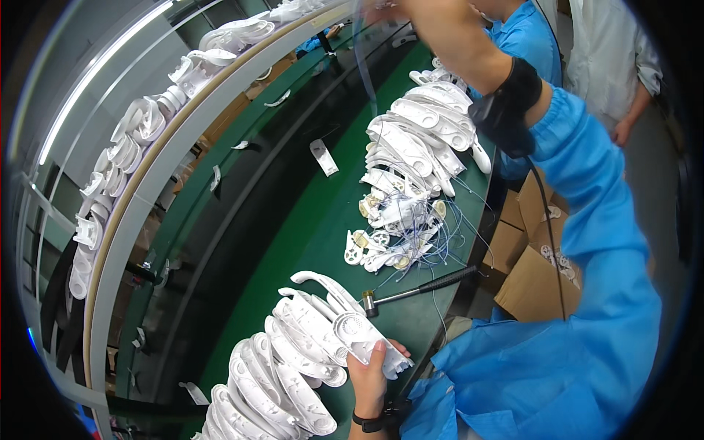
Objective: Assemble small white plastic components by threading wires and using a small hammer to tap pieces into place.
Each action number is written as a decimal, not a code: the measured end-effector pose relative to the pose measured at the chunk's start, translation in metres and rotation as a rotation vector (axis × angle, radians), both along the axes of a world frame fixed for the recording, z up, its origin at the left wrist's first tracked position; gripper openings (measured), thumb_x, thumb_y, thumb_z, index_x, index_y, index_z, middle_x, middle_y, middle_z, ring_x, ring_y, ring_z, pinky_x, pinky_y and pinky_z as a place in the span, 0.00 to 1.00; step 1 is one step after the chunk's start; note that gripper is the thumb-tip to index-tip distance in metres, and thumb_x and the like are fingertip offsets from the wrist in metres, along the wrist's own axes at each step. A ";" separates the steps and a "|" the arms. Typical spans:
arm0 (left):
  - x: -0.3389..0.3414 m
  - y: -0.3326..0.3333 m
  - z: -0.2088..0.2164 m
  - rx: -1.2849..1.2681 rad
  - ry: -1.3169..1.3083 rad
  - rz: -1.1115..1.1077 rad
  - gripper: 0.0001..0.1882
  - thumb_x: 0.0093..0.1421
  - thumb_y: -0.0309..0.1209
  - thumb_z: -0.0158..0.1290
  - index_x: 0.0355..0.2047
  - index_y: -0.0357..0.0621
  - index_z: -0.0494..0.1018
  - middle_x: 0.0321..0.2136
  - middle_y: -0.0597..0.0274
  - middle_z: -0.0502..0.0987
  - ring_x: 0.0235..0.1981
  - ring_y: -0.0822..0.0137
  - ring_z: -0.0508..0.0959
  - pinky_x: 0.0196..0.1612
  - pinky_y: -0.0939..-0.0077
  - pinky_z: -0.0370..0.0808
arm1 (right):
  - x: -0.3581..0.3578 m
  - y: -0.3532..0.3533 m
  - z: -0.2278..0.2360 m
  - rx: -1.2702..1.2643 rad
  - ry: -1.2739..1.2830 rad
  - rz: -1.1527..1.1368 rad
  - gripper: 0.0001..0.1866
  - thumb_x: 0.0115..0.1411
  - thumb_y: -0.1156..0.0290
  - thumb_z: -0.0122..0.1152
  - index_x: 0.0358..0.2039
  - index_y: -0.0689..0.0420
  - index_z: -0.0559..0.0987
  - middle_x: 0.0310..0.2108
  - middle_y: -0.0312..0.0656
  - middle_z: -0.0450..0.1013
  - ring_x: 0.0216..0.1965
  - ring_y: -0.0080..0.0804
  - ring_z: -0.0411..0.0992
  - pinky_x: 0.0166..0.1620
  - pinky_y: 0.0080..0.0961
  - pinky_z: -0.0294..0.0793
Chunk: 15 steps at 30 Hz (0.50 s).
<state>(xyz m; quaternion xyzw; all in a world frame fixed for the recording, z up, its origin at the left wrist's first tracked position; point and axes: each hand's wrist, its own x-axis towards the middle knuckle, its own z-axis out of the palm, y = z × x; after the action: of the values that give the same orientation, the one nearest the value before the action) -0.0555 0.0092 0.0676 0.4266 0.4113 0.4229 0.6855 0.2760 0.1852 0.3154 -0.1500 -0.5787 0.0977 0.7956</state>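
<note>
My left hand [370, 374] grips a white moulded plastic shell [356, 328] with a round perforated disc in it, thumb laid over its near end. The shell is tilted beside a long row of nested white plastic shells [282, 367] on the green table. My right arm stretches up and away. Its hand [385, 13] reaches the top rim by the raised shelf's far end, blurred and partly cut off, so its fingers cannot be made out. A hammer [418, 288] with a black handle lies just beyond the left hand.
More stacked white shells [414, 139] lie farther along the green table [286, 257], beside small parts with tangled thin wires [403, 227]. White pieces line a curved raised shelf [139, 176] at left. Open cardboard boxes [539, 282] stand at right. A person in blue [524, 37] is nearby.
</note>
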 end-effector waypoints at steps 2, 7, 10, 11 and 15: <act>0.000 0.000 -0.001 -0.002 -0.015 0.005 0.14 0.65 0.32 0.49 0.37 0.29 0.67 0.26 0.48 0.78 0.26 0.59 0.81 0.31 0.68 0.79 | -0.004 0.004 -0.003 -0.129 -0.145 -0.010 0.10 0.67 0.66 0.55 0.39 0.61 0.75 0.33 0.38 0.76 0.30 0.22 0.76 0.34 0.21 0.79; -0.002 0.001 0.002 0.004 -0.013 0.018 0.13 0.66 0.32 0.48 0.38 0.29 0.67 0.26 0.48 0.78 0.26 0.59 0.81 0.31 0.68 0.79 | -0.011 -0.001 -0.007 -0.415 -0.404 -0.068 0.10 0.65 0.69 0.57 0.39 0.63 0.74 0.32 0.37 0.75 0.29 0.22 0.75 0.33 0.19 0.78; 0.000 0.001 -0.002 -0.001 -0.013 -0.002 0.14 0.66 0.32 0.48 0.38 0.29 0.67 0.26 0.49 0.78 0.26 0.59 0.81 0.31 0.68 0.79 | -0.006 -0.009 -0.010 -0.411 -0.356 -0.025 0.10 0.66 0.68 0.56 0.39 0.63 0.75 0.31 0.36 0.75 0.30 0.21 0.75 0.33 0.17 0.77; -0.002 0.001 -0.006 0.000 -0.013 -0.002 0.14 0.66 0.32 0.48 0.38 0.29 0.67 0.26 0.49 0.78 0.26 0.59 0.81 0.31 0.68 0.79 | -0.004 -0.007 -0.022 -0.387 -0.521 -0.055 0.10 0.67 0.68 0.54 0.42 0.62 0.75 0.31 0.36 0.75 0.30 0.20 0.74 0.32 0.16 0.75; -0.004 0.003 -0.007 0.003 -0.028 -0.007 0.14 0.66 0.32 0.48 0.38 0.29 0.67 0.26 0.49 0.78 0.26 0.59 0.81 0.30 0.68 0.79 | -0.002 -0.001 -0.026 -0.296 -0.721 -0.189 0.13 0.63 0.65 0.61 0.40 0.63 0.75 0.32 0.39 0.76 0.31 0.22 0.76 0.31 0.15 0.76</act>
<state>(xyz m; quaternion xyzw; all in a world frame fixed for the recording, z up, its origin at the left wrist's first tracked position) -0.0591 0.0121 0.0603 0.4231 0.3993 0.4272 0.6921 0.2740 0.1844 0.2893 -0.3400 -0.7841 0.0475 0.5170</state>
